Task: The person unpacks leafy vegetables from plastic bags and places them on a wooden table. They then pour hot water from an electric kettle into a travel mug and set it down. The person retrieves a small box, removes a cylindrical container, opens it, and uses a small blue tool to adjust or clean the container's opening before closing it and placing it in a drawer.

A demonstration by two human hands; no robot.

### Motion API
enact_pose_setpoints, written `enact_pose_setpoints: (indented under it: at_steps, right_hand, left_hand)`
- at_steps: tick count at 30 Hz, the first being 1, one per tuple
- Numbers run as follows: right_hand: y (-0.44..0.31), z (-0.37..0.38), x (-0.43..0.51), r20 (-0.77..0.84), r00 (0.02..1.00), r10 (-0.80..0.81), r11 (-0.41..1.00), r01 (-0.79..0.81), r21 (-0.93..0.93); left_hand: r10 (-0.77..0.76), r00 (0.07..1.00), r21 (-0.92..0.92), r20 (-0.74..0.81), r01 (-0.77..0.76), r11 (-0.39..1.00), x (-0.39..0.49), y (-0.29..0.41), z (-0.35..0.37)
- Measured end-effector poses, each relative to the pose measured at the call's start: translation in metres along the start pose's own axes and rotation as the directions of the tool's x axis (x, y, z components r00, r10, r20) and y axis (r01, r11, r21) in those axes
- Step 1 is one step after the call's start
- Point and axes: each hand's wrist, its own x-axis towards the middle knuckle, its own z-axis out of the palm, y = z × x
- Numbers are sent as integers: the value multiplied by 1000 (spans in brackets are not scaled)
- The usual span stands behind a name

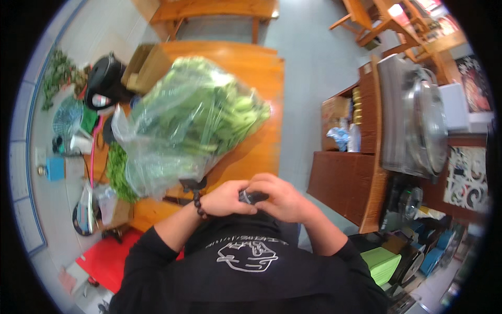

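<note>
Close to my body, in front of the black shirt, my left hand (228, 198) and my right hand (280, 199) meet around a small dark object (255, 196) with a light stripe. What the object is, I cannot tell. A dark beaded bracelet circles my left wrist. Beyond my hands a large clear plastic bag (168, 129) of leafy green vegetables (235, 114) lies on the orange wooden table (259, 157). More curly greens (117, 170) stick out at the bag's left side. A dark item (193, 183), partly hidden, is beside my left wrist.
An open cardboard box (147, 68) and a black kettle-like vessel (106, 80) stand behind the bag at left. A wooden bench (215, 10) is past the table. Across the aisle at right is a brown cabinet (341, 176); a red stool or seat (110, 261) is at lower left.
</note>
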Motion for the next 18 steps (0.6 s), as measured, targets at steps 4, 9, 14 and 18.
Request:
enact_pose_setpoints:
  at_steps: [4,9,14,18]
  right_hand:
    - [33,8,7,-17,1000,9,1000,-10,-26]
    - [63,32,9,0,993,121,948,-116,-297]
    - [84,55,-6,-45,987,-154,953,136,-270]
    - [91,89,-27,-37,945,-326,917,306,-256]
  left_hand:
    - [177,984,-25,10,-177,984,17,-31,-9]
    - [138,990,304,-42,-119,945,21,-53,2]
    - [272,958,213,-88,-249,945,12,-94,11]
    - [177,982,-68,63,-172,983,-5,-125,18]
